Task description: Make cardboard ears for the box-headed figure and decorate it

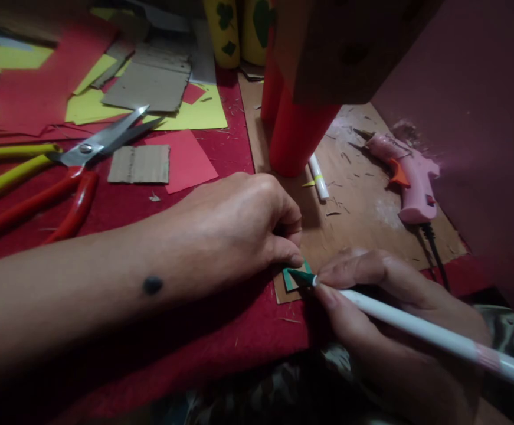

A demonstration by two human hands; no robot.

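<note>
Cluttered red worktop (128,203) with paper scraps. Left hand (239,230), fingers curled, pins a small green card (292,280); right hand (372,307) fingers grip a white pen (416,329), tip touching the card.

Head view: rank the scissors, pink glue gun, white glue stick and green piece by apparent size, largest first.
scissors
pink glue gun
white glue stick
green piece
The last is partly hidden by the left hand and the pen in the right hand, so its full size is unsure.
</note>
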